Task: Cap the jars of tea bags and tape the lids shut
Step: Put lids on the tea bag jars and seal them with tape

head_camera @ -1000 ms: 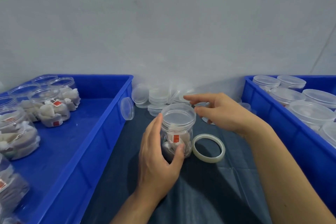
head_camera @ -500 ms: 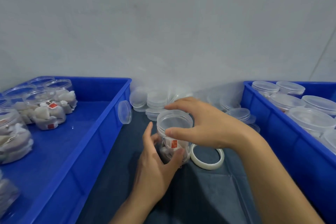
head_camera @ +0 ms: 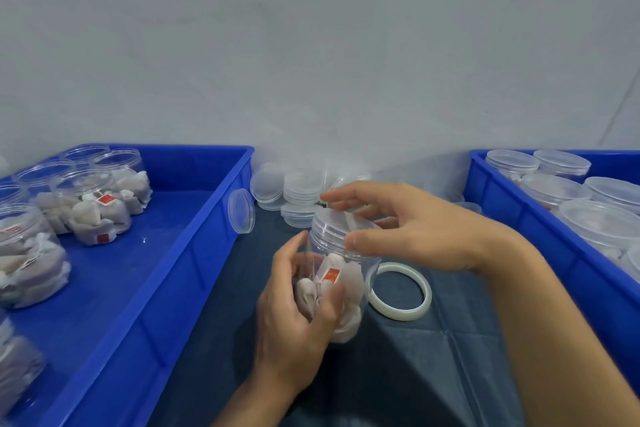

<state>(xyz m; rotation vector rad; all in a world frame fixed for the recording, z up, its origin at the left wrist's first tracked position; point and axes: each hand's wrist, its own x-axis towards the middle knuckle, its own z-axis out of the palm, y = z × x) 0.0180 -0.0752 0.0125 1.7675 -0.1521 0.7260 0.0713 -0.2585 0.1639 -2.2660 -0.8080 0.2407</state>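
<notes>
A clear jar [head_camera: 341, 274] of tea bags is held tilted above the dark cloth [head_camera: 398, 367], between the two blue bins. Its body is gripped by the left hand [head_camera: 294, 315], with the thumb and fingers curled round the lower part. A clear lid [head_camera: 337, 222] sits on its mouth and is pinched at the rim by the right hand [head_camera: 412, 229], thumb at the near edge and fingers arched over the far edge. White tea bags and a red tag are seen through the wall of the jar.

A roll of tape [head_camera: 401, 291] lies flat on the cloth just beside the jar, to its right, under the right wrist. Open cloth is left in front of the jar, toward the person. Behind the jar, spare lids [head_camera: 301, 187] are stacked against the wall, and one lid [head_camera: 241, 211] is leaned on the outer wall of the left bin [head_camera: 194, 253]. In that bin, uncapped jars [head_camera: 97, 208] of tea bags are grouped at the left, with bare blue floor beside them. Capped jars [head_camera: 554, 189] are packed into the right bin [head_camera: 512, 215].
</notes>
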